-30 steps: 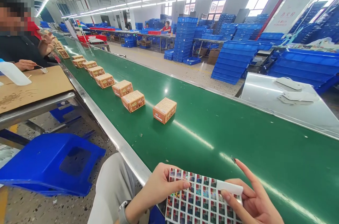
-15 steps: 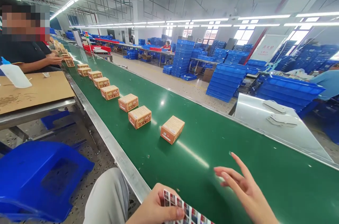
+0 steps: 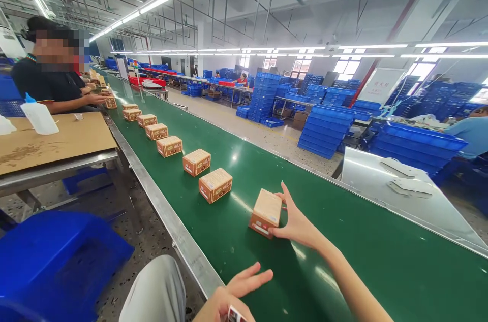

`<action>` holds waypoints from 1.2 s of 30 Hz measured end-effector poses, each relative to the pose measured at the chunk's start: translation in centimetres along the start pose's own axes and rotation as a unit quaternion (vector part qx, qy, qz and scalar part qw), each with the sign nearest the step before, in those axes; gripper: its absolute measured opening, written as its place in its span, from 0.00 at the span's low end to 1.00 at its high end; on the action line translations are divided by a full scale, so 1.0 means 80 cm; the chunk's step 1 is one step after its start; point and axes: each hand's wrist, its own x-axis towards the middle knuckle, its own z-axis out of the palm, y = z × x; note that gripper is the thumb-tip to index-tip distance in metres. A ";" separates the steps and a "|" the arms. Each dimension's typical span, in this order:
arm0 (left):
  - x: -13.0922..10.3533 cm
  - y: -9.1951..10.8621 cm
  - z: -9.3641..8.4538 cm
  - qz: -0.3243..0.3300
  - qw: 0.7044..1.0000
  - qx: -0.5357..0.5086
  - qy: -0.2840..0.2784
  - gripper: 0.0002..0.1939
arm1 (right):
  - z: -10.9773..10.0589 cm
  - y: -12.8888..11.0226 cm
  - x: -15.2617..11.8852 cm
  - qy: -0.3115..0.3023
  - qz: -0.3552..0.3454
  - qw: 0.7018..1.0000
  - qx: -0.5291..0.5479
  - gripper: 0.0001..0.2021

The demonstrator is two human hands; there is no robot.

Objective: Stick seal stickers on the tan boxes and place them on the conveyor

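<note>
My right hand (image 3: pixel 295 220) reaches over the green conveyor belt (image 3: pixel 328 210), its thumb and fingers around the right side of the nearest orange-brown box (image 3: pixel 266 212). That box sits turned on the belt. At the bottom edge, my left hand (image 3: pixel 232 296) has two fingers stretched out, while a small part of a printed sticker sheet (image 3: pixel 235 315) shows in its grip. Most of the sheet is hidden below the frame. Two more boxes, one nearer (image 3: pixel 215 185) and one beyond it (image 3: pixel 196 162), stand up the belt.
Several boxes line the belt toward a seated person (image 3: pixel 53 78) at the left. A cardboard-topped table (image 3: pixel 76 134) holds a white bottle (image 3: pixel 41 116). A blue stool (image 3: pixel 57 256) stands below. Metal edging (image 3: pixel 163 215) borders the belt; blue crates (image 3: pixel 326 126) are stacked beyond.
My right hand has moved forward and left to the nearest box. My left hand has extended fingers, and less of the sheet shows. The boxes appear further right and lower in view.
</note>
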 end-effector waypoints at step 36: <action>0.072 0.063 0.072 -0.114 0.975 0.092 -0.166 0.06 | 0.006 -0.037 -0.198 0.345 0.284 0.822 0.353 0.24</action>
